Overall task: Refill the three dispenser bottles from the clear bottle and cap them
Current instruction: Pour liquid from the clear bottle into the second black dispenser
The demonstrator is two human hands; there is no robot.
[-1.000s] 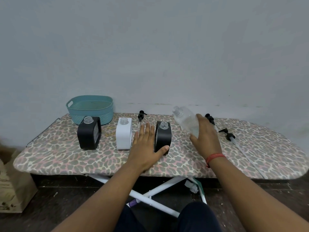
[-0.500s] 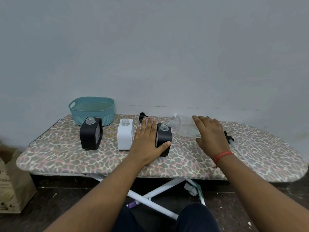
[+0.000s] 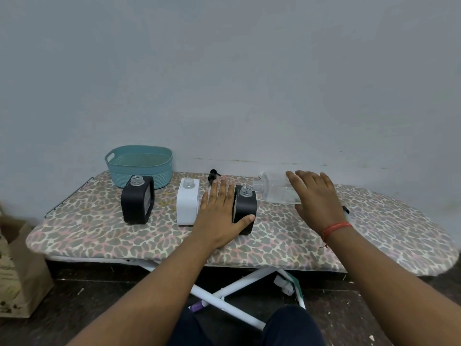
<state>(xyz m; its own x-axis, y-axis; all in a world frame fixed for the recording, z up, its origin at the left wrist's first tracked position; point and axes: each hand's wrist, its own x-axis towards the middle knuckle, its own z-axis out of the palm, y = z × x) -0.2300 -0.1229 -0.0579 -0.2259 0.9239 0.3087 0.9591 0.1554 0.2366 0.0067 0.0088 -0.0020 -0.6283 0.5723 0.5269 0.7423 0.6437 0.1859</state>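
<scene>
Right hand (image 3: 315, 196) gripping clear plastic bottle (image 3: 275, 189) tipped flat, mouth at right black square dispenser's (image 3: 245, 208) threaded neck, left hand (image 3: 220, 213) clasping that dispenser, leopard-print ironing board (image 3: 374, 236) beneath.

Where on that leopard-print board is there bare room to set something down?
Bare cover lies along the front edge of the board, before the left black bottle, and at the far right end. It is crowded between the white bottle and the clear bottle.
</scene>
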